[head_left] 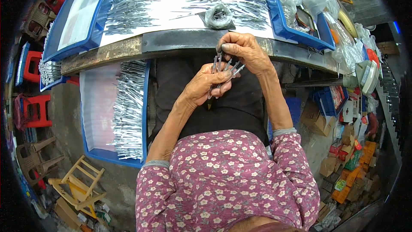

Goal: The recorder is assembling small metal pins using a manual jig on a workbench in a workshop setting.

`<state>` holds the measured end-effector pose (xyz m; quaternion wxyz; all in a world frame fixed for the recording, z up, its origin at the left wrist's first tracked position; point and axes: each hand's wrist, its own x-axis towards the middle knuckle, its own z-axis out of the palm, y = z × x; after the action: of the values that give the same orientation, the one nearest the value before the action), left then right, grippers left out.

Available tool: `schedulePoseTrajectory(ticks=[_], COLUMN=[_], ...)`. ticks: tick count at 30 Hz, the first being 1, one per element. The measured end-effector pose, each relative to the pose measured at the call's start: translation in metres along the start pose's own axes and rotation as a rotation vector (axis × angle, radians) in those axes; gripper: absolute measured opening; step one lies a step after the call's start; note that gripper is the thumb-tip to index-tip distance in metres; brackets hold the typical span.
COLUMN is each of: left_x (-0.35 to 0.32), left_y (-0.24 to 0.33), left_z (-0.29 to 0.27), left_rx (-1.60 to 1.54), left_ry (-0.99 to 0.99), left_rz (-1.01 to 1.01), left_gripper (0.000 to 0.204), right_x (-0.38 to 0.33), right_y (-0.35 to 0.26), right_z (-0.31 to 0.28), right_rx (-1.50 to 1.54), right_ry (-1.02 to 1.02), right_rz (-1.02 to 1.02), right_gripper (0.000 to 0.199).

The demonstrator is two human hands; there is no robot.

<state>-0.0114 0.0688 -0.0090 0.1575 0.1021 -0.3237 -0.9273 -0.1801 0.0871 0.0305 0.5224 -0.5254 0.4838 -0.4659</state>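
Above my lap, my left hand (206,83) is closed around several thin metal pieces (235,69) that fan out between its fingers. My right hand (246,51) is just above and to the right, thumb and forefinger pinched on the upper end of one thin metal piece (219,62). The lower end of that piece runs down to the fingers of my left hand. On the table edge beyond stands a small bag-lined cup (218,16) with small dark parts inside. Loose piles of similar thin metal pieces (133,10) lie on the white tabletop behind it.
Blue trays stand at the table's left (92,38) and right (300,38) ends, the right one with plastic bags. Lower left, a blue tray (86,146) holds rows of metal strips. A wooden folding stool (79,184), red stools (37,111) and cardboard boxes (315,118) stand around.
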Motion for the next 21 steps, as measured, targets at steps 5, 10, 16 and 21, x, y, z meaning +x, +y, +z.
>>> schedulePoseTrajectory(ticks=[5,10,16,21], left_x=[-0.0003,-0.0008,-0.0002,0.0015], left_y=[-0.0004,-0.0007,-0.0049,-0.0091], left_z=[0.0001,0.0018,-0.0006,-0.0015], left_rx=[0.035,0.041,0.081,0.168], left_ry=[-0.010,-0.008,-0.021,0.007], left_rz=[-0.018,-0.033,-0.051,-0.043], left_gripper=[0.026,0.025,0.024,0.021], right_x=[-0.0016,-0.0034,-0.0051,-0.0099], right_y=[0.0003,0.0028,0.0038,0.0047], right_z=[0.0000,-0.0004,-0.0043,-0.0052], right_rx=[-0.018,-0.044,-0.127,-0.117], right_ry=[-0.014,-0.009,-0.063,-0.060], right_rz=[0.022,0.023,-0.011,-0.004], right_gripper=[0.019,0.019,0.022,0.021])
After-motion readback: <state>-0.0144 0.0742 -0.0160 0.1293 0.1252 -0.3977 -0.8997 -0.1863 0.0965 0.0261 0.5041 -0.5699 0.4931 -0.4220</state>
